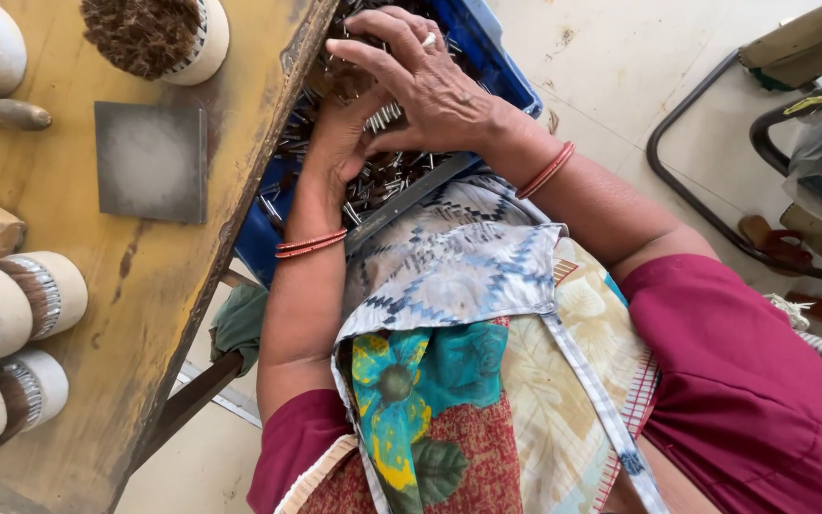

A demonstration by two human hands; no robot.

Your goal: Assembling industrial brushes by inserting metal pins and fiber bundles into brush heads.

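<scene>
Here both hands are sunk into a blue plastic crate [497,67] heaped with short metal pins [382,181]. The right hand [420,81] lies on top, palm down, its fingers spread and curled over a dark, bristly clump [340,76] among the pins; a pale ring shows on one finger. The left hand [340,138] sits just beneath it, palm turned up and fingers cupped against the underside of the same clump, so the two hands press it between them, touching each other at the heel. Neither hand is clenched into a fist; both are closed loosely round the clump. Red bangles [546,169] ring the right wrist, and a matching pair [310,244] the left.

Just beside the left forearm runs the edge of a worn yellow wooden table [78,400]. On it, beyond the left hand, lies a square grey metal plate [150,160], and farther off stands a round white-collared brush [159,33] with brown bristles. More such brush heads [26,295] lie near the left elbow. A patterned cloth [459,276] covers the lap below both wrists.
</scene>
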